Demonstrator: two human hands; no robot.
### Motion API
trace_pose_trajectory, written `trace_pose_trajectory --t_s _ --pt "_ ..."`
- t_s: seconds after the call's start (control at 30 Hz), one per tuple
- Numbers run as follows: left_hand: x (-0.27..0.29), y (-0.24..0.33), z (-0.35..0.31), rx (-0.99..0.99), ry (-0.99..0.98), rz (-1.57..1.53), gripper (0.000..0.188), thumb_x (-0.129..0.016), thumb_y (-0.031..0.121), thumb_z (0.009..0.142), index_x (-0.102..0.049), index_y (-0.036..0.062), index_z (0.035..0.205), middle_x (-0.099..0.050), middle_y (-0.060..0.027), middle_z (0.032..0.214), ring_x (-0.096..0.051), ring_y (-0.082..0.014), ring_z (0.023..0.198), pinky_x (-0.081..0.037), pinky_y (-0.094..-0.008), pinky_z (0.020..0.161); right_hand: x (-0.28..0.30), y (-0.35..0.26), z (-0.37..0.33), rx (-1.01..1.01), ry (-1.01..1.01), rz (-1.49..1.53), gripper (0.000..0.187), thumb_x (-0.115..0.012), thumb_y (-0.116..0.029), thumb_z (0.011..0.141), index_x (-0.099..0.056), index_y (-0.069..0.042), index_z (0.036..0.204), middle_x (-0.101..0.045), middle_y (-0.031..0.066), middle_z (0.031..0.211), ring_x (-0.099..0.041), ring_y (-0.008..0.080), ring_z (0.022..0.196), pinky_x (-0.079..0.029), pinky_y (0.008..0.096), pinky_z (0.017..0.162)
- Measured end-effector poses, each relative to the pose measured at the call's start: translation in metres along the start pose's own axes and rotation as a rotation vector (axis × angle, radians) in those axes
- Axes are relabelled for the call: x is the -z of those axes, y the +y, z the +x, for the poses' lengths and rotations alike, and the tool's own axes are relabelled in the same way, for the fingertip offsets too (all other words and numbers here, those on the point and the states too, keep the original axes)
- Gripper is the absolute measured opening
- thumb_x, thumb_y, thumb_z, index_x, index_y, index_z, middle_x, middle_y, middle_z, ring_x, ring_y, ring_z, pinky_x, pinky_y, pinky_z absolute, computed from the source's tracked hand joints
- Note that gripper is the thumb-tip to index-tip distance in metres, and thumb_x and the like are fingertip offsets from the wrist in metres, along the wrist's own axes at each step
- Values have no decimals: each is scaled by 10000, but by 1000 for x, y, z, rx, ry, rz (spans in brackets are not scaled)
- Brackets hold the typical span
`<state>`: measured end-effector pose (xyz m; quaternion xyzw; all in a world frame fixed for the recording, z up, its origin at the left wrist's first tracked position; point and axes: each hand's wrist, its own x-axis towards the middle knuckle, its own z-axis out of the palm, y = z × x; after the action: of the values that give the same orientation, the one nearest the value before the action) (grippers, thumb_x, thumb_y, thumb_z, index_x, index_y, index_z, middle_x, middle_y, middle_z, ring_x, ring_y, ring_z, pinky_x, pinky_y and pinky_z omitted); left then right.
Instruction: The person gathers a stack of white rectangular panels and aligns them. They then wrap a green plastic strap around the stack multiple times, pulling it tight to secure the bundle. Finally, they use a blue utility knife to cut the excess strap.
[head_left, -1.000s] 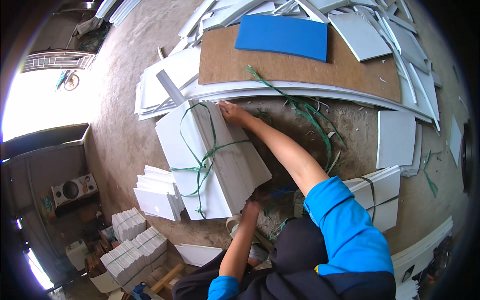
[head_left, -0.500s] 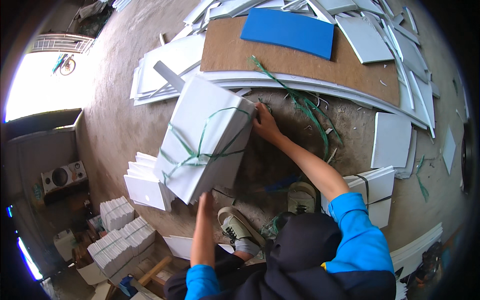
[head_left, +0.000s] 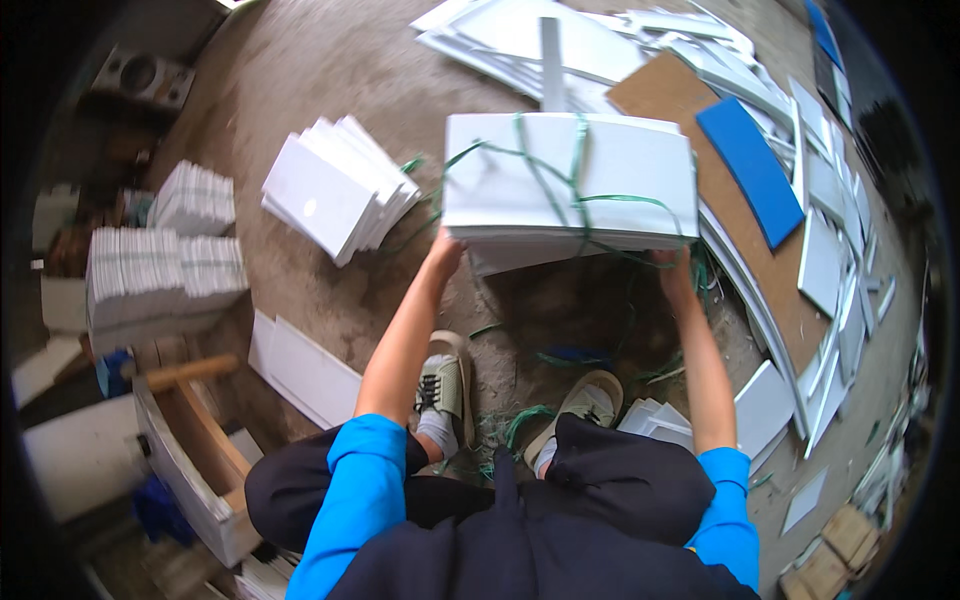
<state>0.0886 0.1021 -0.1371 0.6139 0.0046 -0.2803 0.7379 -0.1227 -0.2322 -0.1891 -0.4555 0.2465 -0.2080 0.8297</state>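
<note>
A thick bundle of white boards [head_left: 500, 185] is held up in front of me, with its long side running across. Green plastic twine [head_left: 577, 165] wraps around it in crossing strands, and loose ends hang down. My left hand [head_left: 448, 252] is closed on the bundle's lower left corner. At the lower right corner my right hand [head_left: 676, 268] grips it too, with its fingers partly hidden by the boards. Left of the bundle, a leaning stack of loose white boards [head_left: 330, 190] stands on the floor.
White offcuts, a brown board [head_left: 765, 290] and a blue board [head_left: 750, 170] are piled at the right. Tied white stacks [head_left: 165, 285], a wooden frame [head_left: 200, 470] and a speaker-like box [head_left: 145, 78] are at the left. Green twine scraps [head_left: 525, 425] lie between my shoes.
The tilted bundle is now turned level, its long side across, with a hand at each lower corner. My view has swung left, so the offcut pile appears farther right.
</note>
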Motion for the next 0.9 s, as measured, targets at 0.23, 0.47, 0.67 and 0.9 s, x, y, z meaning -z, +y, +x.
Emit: trace_pose_trajectory --t_s 0.23,0.47,0.67,0.9 --pt "-28 24 -25 105 -40 11 751 -271 605 890 -291 11 1350 -377 -114 1341 -364 -216 1196 -263 -334 1004 -16 -32 47 -250 2 -212 475 -454 -331 912 -395 -37 1280 -465 93 1250 -454 205 1149 -385 346 951" --pt "-23 9 -27 107 -21 9 767 -274 589 897 -233 -8 1376 -274 -116 1415 -296 -207 1267 -196 -302 1049 -28 -51 54 -211 11 -227 483 -447 -339 914 -391 -33 1283 -463 96 1254 -453 204 1151 -384 343 951" --pt "-47 29 -56 145 24 -128 685 -288 536 920 -274 17 1367 -344 -107 1377 -333 -200 1241 -237 -307 1027 -29 -62 56 -182 28 -230 490 -441 -345 915 -388 -29 1286 -461 99 1258 -452 204 1154 -383 341 951" --pt "-52 21 -84 15 200 -258 688 -575 392 827 -296 50 1354 -415 -77 1292 -393 -211 1190 -294 -375 1005 -47 -67 68 -151 17 -227 499 -433 -352 916 -385 -25 1289 -459 103 1262 -450 203 1156 -382 339 952"
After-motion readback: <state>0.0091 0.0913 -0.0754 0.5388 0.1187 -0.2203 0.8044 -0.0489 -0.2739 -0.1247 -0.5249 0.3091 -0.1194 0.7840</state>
